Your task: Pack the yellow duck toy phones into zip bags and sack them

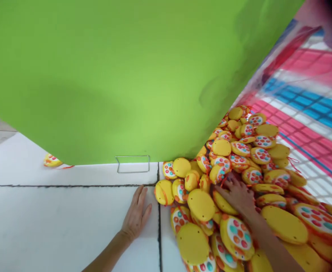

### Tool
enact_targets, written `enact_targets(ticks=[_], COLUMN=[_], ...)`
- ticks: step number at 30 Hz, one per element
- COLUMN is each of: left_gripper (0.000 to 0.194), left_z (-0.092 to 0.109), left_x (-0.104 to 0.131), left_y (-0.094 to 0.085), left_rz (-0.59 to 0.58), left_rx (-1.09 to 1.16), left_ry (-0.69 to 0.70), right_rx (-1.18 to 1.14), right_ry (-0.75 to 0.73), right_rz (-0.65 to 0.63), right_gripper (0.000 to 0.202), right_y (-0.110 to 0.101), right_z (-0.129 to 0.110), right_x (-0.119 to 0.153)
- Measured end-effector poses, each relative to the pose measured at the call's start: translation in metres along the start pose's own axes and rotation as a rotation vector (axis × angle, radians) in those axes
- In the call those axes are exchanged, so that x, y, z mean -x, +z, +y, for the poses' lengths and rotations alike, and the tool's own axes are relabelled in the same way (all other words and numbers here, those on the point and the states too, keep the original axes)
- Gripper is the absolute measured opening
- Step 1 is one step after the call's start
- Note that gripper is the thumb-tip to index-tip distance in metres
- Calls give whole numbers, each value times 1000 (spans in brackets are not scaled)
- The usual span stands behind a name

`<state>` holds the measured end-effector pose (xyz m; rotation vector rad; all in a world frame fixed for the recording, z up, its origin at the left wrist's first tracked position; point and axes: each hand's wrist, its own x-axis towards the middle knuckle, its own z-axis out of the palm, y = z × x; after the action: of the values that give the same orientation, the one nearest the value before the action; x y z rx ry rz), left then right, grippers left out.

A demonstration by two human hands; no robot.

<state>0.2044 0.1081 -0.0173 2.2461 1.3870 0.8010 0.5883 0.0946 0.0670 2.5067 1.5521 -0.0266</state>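
A big pile of yellow oval toys point(201, 204) with white, dotted faces and red strings covers the right side of the white surface point(55, 223). My right hand point(237, 193) reaches into the pile, its fingers spread over the toys; the fingertips are partly hidden among them. My left hand point(136, 214) lies flat on the white surface, left of the pile, with thumb and fingers apart and nothing in it. A large green panel point(111, 83) fills the upper view, with a thin wire loop point(133, 172) at its lower edge.
One more yellow toy point(51, 160) lies at the left, partly behind the green panel. Dark seams cross the white surface. At the right, a white grid point(318, 132) stands beside the pile, with pink, white and blue stripes behind it.
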Motion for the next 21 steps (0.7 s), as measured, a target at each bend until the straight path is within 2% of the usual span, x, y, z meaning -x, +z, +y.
enact_targets(ticks=[3, 6, 9, 11, 14, 18, 21], left_gripper=[50, 47, 47, 46, 45, 43, 41], left_z=[-2, -3, -5, -6, -7, -6, -4], left_x=[0, 0, 0, 0, 0, -1, -1], left_y=[2, 3, 5, 6, 8, 6, 4], left_rz=[24, 50, 88, 106, 110, 107, 102], left_rx=[19, 18, 5, -11, -36, -72, -104], left_ry=[-9, -24, -41, -44, -32, -26, -15], right_rx=[-5, -37, -102, -143, -168, -158, -104], right_ry=[-82, -167, -294, -307, -155, -16, 46], right_rz=[44, 35, -36, -69, 13, 218, 260], right_gripper=[40, 34, 23, 23, 41, 45, 47], right_y=[2, -3, -18, -34, -61, -85, -93], right_z=[-36, -61, -69, -64, -46, -18, -4], right_x=[30, 58, 82, 85, 54, -32, -90])
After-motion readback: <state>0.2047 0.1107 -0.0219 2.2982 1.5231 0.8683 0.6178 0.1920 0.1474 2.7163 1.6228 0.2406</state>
